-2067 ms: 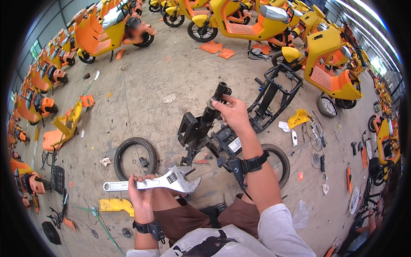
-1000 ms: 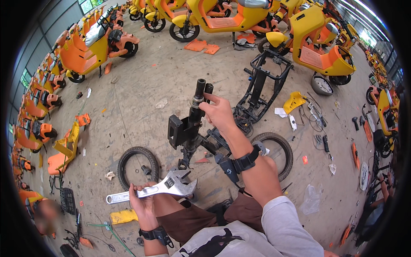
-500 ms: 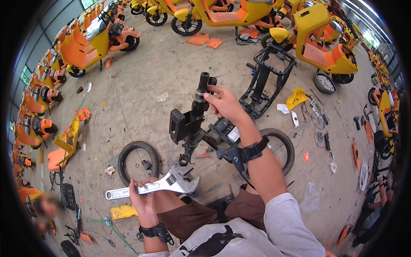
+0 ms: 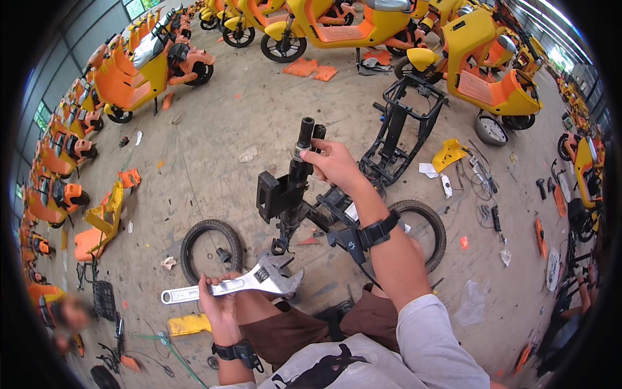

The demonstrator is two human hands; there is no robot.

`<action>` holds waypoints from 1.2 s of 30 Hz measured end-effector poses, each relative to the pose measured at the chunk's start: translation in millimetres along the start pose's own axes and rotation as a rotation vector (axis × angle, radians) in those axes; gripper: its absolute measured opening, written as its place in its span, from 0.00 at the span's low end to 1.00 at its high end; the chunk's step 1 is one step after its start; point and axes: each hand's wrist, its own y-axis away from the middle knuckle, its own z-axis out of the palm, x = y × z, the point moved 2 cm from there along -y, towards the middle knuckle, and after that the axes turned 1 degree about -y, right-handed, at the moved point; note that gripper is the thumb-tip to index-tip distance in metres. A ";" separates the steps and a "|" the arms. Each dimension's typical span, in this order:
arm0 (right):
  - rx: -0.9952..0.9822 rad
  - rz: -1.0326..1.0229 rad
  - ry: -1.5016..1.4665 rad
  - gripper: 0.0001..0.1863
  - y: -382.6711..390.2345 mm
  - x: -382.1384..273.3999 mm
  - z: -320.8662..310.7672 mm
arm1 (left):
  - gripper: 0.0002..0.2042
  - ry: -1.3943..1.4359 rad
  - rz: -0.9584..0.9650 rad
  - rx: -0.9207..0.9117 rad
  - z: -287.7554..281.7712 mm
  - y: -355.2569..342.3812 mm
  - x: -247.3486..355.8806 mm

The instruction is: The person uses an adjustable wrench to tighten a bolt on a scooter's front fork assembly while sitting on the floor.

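My left hand point(image 4: 218, 303) grips a large silver adjustable wrench point(image 4: 249, 281) by its handle, over my left thigh, with the jaw end toward the right. In front of me rises the upright black steering column point(image 4: 300, 174) of a stripped scooter frame, a dark tube point(image 4: 306, 132) standing out of its top. At the base of that tube is a metal ring nut point(image 4: 299, 153). The thumb and fingers of my right hand point(image 4: 337, 165) close around this nut from the right, hiding part of it. The wrench is apart from the column.
The black frame point(image 4: 395, 139) extends to the back right. Tyres lie left point(image 4: 188, 249) and right point(image 4: 440, 236). Yellow and orange scooters point(image 4: 350, 29) line the far side. A yellow panel point(image 4: 448, 154), cables point(image 4: 483, 175) and a plastic bag point(image 4: 474, 301) lie on the floor.
My right hand and the column top sit slightly lower in the picture, as the view has shifted a little. My right fingers have shifted slightly at the nut. The wrench stays in my left hand.
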 end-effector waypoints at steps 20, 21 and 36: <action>0.071 -0.075 -0.005 0.27 -4.6 1.5 -0.8 | 0.11 -0.011 0.000 -0.017 -1.2 1.0 -1.2; 0.095 -0.094 -0.003 0.27 -5.4 3.6 0.7 | 0.11 -0.013 -0.001 -0.024 -0.7 0.9 -1.1; 0.163 -0.060 0.063 0.28 4.8 -4.2 -0.1 | 0.12 -0.036 -0.006 -0.016 -1.7 -1.7 -3.7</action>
